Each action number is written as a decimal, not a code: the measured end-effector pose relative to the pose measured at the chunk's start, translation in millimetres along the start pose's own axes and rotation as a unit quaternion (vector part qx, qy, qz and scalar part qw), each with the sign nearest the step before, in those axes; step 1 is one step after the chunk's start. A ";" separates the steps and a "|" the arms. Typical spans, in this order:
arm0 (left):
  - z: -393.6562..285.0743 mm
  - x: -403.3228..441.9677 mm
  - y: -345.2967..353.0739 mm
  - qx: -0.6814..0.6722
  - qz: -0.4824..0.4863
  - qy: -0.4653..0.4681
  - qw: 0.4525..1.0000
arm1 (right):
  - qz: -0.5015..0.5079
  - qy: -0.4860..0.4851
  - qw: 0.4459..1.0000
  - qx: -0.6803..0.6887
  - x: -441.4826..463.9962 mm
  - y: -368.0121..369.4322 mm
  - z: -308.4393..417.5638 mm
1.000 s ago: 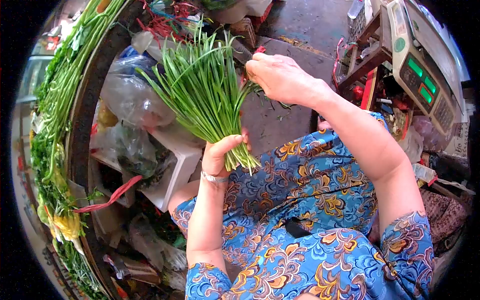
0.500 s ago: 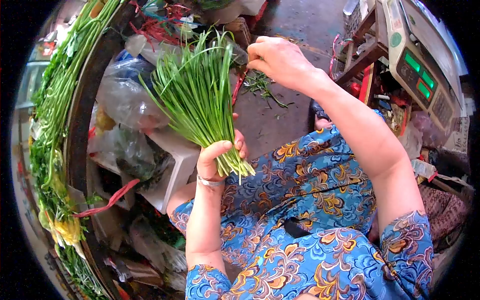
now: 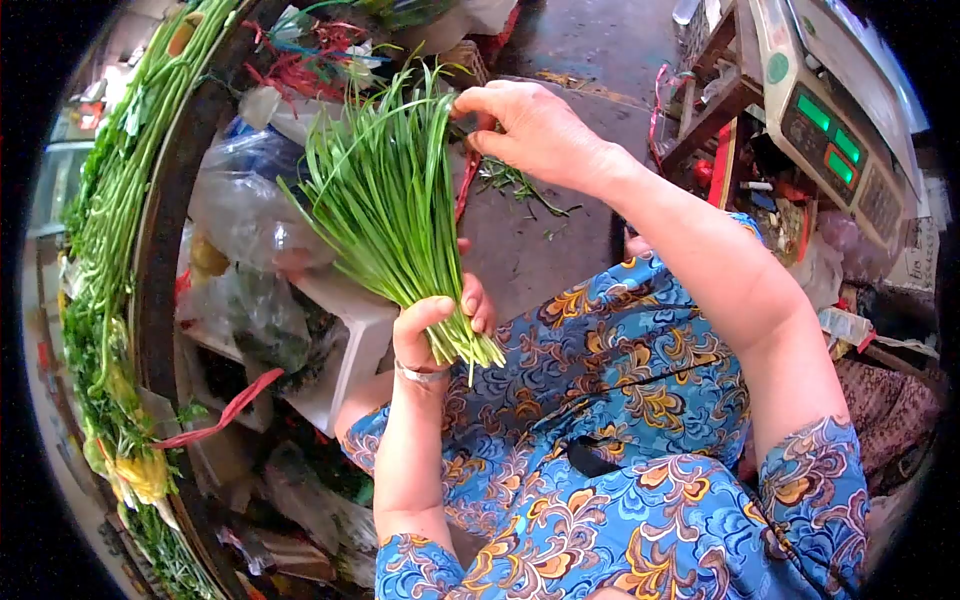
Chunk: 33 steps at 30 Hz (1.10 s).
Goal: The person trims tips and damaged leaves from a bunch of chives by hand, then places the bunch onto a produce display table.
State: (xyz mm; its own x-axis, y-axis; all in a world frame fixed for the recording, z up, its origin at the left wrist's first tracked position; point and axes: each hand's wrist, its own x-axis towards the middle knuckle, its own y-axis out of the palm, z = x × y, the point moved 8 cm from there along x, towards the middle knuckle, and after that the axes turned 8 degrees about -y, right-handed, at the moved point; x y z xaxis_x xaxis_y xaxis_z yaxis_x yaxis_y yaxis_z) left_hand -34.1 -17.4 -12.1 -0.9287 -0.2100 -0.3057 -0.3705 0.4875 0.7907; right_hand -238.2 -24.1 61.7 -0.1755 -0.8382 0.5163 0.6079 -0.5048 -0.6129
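Observation:
My left hand [image 3: 440, 325] is wrapped round the pale stem ends of a bunch of garlic chives [image 3: 385, 205], holding it upright with the green leaves fanned out above. At the upper right edge of the leaves is my right hand [image 3: 525, 130], its thumb and forefinger curled inward by the tips. Whatever those fingers pinch is too small to make out. Behind the bunch, a red ribbon [image 3: 466, 188] hangs near the right hand, and loose green trimmings [image 3: 520, 185] lie on a dark surface.
A scale [image 3: 830, 130] with a lit green display stands at upper right. Long-stemmed greens [image 3: 115, 225] line a curved dark ledge [image 3: 160, 230] on the left. Clear plastic bags [image 3: 240, 210], a white foam box [image 3: 355, 345] and red ties [image 3: 310, 60] sit between the ledge and me.
My right hand has moved left, from beside the bunch to the edge of its leaf tips. The left hand keeps its hold on the chives, nearly in place.

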 end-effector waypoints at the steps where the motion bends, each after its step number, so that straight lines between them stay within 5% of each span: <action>1: 1.3 -0.3 0.1 0.000 -0.001 -0.005 1.000 | -0.001 0.001 1.000 -0.001 -0.6 2.2 0.2; 11: 1.4 0.2 2.5 0.058 -0.044 0.004 0.997 | -0.011 -0.001 1.000 -0.007 0.3 0.8 -2.6; 19: -11.0 0.3 -4.2 0.040 -0.047 0.046 0.997 | 0.010 0.068 0.983 0.168 -1.0 -0.5 -13.9; 21: -11.6 0.8 -6.4 0.038 -0.046 0.046 0.997 | 0.048 0.147 0.949 0.276 -3.8 7.5 -19.4; 29: -6.3 3.2 -13.5 -0.036 -0.032 0.027 0.998 | 0.050 0.178 0.828 0.530 -0.6 11.1 -1.7; 31: -5.6 4.9 -9.1 -0.019 -0.024 0.016 0.999 | 0.083 0.204 0.743 0.632 -5.0 19.1 8.3; 33: -5.4 4.7 -8.9 -0.018 -0.024 0.021 0.999 | 0.087 0.215 0.748 0.622 -6.5 24.1 7.6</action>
State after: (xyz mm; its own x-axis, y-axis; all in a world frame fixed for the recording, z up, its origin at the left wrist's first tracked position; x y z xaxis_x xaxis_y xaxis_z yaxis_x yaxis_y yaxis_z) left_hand -35.1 -27.3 -17.8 -0.9082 -0.2677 -0.3217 -0.4127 0.4446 0.7950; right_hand -216.5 -29.2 48.1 -0.0806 -0.9928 0.0890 0.8533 -0.0226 0.5209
